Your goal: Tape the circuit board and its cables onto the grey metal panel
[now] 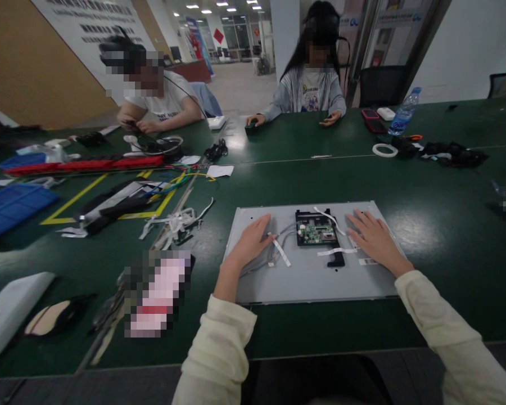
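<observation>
- left hand (251,243): open, flat on the grey panel (312,281), holds nothing; fingertips at a white tape strip (280,252) over grey cables (273,260)
- right hand (374,239): open, fingers slightly spread, palm down on the panel's right part, empty
- circuit board (316,232): green, mid-panel, between both hands, touching neither
- panel lies flat on the green table (425,185), near its front edge
- two other people sit at the far side

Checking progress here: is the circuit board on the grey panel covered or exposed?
Exposed: the green circuit board lies bare on the grey panel, its components showing and no cover over it.
</observation>
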Motion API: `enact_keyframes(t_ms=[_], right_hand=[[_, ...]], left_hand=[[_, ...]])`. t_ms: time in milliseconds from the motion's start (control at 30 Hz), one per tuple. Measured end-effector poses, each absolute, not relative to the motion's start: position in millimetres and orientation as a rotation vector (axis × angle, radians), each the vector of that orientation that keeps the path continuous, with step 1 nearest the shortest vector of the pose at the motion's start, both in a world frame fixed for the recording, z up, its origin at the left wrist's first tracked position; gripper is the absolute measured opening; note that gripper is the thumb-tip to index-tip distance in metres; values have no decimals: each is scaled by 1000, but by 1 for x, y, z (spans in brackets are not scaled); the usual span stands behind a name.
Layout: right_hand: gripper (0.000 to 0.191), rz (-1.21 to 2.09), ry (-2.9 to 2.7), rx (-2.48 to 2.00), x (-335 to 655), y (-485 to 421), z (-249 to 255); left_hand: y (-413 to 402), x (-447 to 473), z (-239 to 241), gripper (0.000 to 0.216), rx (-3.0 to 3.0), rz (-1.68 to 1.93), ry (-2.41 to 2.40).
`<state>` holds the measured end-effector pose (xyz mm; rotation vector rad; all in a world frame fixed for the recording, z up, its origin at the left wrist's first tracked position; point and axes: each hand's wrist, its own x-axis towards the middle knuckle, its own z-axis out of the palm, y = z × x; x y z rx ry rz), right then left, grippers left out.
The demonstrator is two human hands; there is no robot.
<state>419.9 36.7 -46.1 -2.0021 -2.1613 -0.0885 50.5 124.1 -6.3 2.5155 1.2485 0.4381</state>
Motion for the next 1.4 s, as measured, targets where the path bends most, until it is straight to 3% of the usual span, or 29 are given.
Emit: enact_keyframes(t_ms=[467, 633, 967, 1400], right_hand=[[52, -84, -2118, -1990, 422, 40, -61], [51, 16, -2091, -1782, 416, 31, -43], [77, 343, -2727, -1204, 335, -26, 11], [77, 347, -2579, -1516, 356, -27, -5]], left_hand=[[123, 48, -6, 50, 2539, 408, 1314], [118, 53, 0, 50, 2551, 415, 1402], [109, 61, 11, 48, 2639, 498, 1568], [106, 63, 17, 45, 2584, 733, 1611]])
